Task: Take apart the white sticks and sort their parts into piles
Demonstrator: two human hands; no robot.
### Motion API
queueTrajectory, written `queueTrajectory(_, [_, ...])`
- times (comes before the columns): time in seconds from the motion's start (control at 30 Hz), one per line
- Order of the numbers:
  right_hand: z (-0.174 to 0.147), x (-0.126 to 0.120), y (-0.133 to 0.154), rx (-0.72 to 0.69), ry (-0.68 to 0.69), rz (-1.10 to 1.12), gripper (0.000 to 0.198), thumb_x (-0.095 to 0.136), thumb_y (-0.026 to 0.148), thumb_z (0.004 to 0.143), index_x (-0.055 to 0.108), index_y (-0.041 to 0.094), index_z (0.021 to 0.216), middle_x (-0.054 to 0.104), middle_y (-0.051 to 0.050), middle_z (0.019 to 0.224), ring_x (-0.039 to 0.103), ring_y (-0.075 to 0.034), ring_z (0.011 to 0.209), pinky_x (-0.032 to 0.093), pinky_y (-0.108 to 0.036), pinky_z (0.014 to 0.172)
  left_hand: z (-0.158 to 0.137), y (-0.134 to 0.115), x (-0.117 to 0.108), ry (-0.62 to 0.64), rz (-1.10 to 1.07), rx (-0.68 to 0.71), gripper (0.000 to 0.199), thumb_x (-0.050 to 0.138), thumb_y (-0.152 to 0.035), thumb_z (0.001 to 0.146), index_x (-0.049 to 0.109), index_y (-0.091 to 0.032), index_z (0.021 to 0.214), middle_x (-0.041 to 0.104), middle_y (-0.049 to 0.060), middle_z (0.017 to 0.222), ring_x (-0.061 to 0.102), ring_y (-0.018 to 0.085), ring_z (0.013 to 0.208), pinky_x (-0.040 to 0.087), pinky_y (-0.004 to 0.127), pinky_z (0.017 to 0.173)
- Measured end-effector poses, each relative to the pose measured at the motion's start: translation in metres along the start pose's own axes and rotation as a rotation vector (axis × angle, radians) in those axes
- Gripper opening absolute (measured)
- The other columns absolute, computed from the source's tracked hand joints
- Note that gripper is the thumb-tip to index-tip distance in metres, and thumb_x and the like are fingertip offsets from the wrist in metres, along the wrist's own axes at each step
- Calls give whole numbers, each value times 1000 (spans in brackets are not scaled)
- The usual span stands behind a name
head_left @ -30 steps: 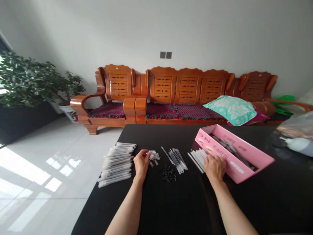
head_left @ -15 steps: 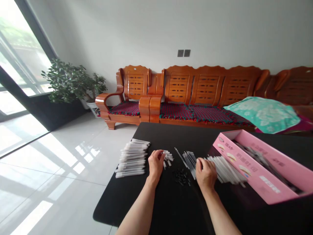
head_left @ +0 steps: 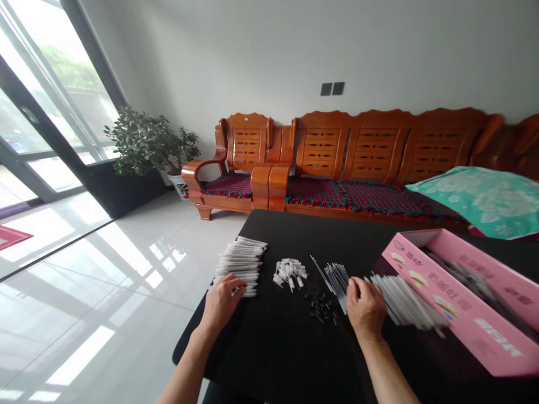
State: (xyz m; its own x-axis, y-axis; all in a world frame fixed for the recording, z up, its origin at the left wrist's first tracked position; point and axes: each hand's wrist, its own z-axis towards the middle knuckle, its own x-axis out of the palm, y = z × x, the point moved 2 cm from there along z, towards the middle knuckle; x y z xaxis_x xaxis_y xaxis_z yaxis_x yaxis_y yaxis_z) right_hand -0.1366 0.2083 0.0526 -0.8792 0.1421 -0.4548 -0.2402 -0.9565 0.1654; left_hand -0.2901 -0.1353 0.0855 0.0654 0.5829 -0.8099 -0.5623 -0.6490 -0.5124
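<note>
My left hand (head_left: 225,298) is over the near end of a stack of white-barrelled pens (head_left: 244,259) at the table's left side. Its fingers are curled and pinched at the front pens, partly covering them. My right hand (head_left: 366,307) is closed, resting between a bundle of thin grey pen refills (head_left: 337,279) and a row of whitish pen barrels (head_left: 410,303). Whatever its curled fingers hold is hidden. Between my hands lie a heap of small white pieces (head_left: 290,271) and a scatter of short black plugs (head_left: 322,308).
A long pink cardboard box (head_left: 446,292) with dark-tipped pieces inside stands at the right of the black table (head_left: 286,348). Behind the table are a wooden sofa (head_left: 322,146) with woven seat mats and a turquoise cloth (head_left: 497,196). A potted plant (head_left: 147,143) stands by the glass door.
My left hand has moved left from the small white pieces to the near end of the pen stack. My right hand stays by the refills. The view has turned slightly left.
</note>
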Motion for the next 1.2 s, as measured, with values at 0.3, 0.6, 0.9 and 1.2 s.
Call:
queueTrajectory(0.3, [2,-2,4,-11,-13,20,10,54,19,92,62,13,94,64,-8,74,55,-22,73,45,-34,73,-18,-12,13,174,89,93,14,55,-23,89,68,-26,89,63,3,92,58,21,92,42,30,78])
queueTrajectory(0.6, [2,-3,53,-101,150,313,16,49,15,94,60,16,105,64,-7,83,57,-21,80,46,-37,79,17,-89,40,119,-42,319,16,49,-24,95,65,-23,93,66,4,89,56,22,88,38,35,85])
queueTrajectory(0.9, [-1,-2,59,-92,298,345,17,42,15,96,58,17,101,61,-8,85,56,-22,82,47,-38,76,52,-136,84,65,-193,517,17,51,-19,93,67,-23,91,66,3,85,57,20,88,35,41,100])
queueTrajectory(1.2, [2,-5,56,-48,116,396,19,45,11,94,57,17,107,62,-9,88,56,-23,84,48,-42,79,46,-109,111,13,-852,-142,37,59,-50,85,66,-17,70,60,2,62,52,12,49,39,23,46])
